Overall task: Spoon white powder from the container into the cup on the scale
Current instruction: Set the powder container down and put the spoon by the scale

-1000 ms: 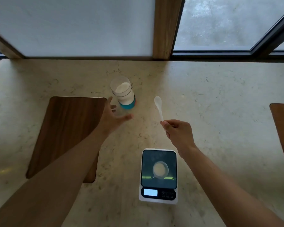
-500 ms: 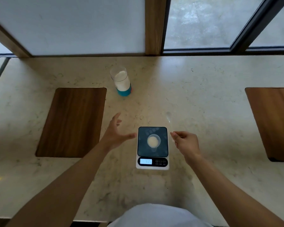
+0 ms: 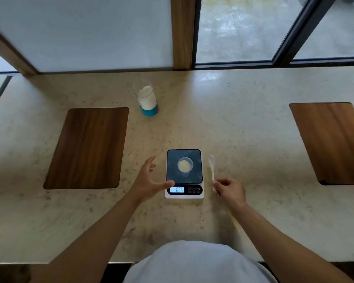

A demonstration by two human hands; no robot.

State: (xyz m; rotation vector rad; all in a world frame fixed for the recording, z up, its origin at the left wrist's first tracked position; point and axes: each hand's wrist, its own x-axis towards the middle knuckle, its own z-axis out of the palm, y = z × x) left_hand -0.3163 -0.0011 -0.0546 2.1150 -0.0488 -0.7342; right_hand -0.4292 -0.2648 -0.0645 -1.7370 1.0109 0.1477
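A clear container point(image 3: 146, 97) of white powder with a blue base stands at the back of the stone counter. Nearer to me sits a digital scale point(image 3: 184, 173) with a dark platform, its display reading 035. On it stands a small clear cup point(image 3: 185, 164) with white powder inside. My left hand point(image 3: 149, 180) hovers with spread fingers just left of the scale, thumb near its display, holding nothing. My right hand point(image 3: 229, 190) pinches the handle end of a white plastic spoon point(image 3: 211, 166), which lies along the scale's right side with its bowl pointing away from me.
A dark wooden board point(image 3: 88, 148) is set into the counter at the left, another wooden board point(image 3: 333, 141) at the right. A window frame and wooden post run along the back. The counter's front edge is just before my body.
Both hands have drawn back from the container toward the scale. The spoon has come down from the air to the counter right of the scale. The camera view has pulled back.
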